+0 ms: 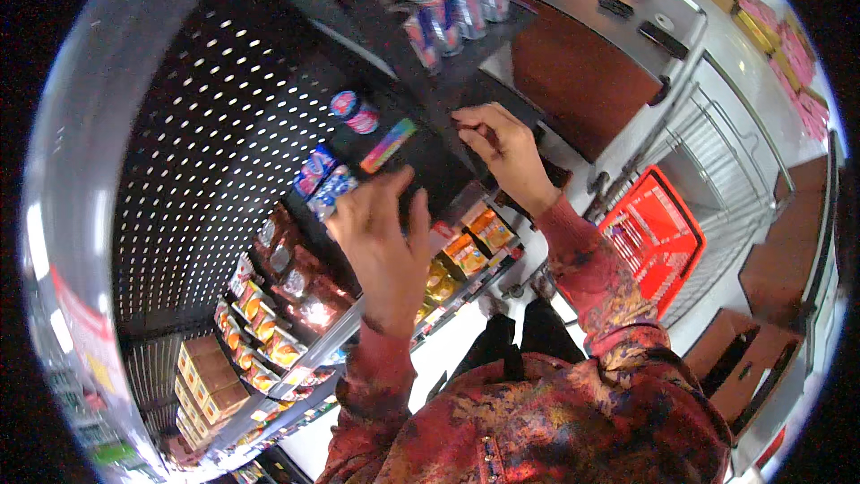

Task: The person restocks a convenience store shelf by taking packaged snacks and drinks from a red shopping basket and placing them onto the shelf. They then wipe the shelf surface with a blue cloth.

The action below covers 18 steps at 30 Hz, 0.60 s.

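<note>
My left hand is spread above a dark shelf, slightly blurred, with nothing seen in it. Just beyond its fingers lie shiny blue packets; whether it touches them I cannot tell. A slim rainbow-coloured pack rests on the shelf past the fingertips. Farther back is a small pink and blue tub. My right hand hovers at the shelf's right end, fingers curled, thumb and forefinger apart, and no item shows between them.
Energy drink cans cluster on a ledge ahead. Brown foil bags, snack packets and brown boxes fill the shelf leftward. Orange packs sit lower down. A shopping cart holding a red basket stands right, near cardboard boxes.
</note>
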Each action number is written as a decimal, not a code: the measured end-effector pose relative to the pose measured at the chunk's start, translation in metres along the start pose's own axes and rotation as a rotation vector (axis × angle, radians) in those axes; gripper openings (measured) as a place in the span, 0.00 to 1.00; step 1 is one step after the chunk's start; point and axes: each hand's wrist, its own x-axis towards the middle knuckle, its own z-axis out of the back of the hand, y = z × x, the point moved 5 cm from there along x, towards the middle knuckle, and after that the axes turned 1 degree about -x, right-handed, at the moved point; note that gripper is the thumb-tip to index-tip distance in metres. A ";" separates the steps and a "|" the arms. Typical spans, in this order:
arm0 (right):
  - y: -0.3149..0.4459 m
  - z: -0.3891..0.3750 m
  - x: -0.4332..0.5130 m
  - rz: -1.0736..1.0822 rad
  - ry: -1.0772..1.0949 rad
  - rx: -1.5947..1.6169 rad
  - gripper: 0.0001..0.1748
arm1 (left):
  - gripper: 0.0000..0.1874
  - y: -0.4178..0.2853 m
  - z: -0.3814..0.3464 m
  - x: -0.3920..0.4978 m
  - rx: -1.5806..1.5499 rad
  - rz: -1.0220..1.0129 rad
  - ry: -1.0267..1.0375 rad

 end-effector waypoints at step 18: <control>-0.278 0.188 -0.455 -1.296 -0.649 -0.064 0.15 | 0.09 -0.120 -0.171 -0.163 -0.729 -0.182 1.013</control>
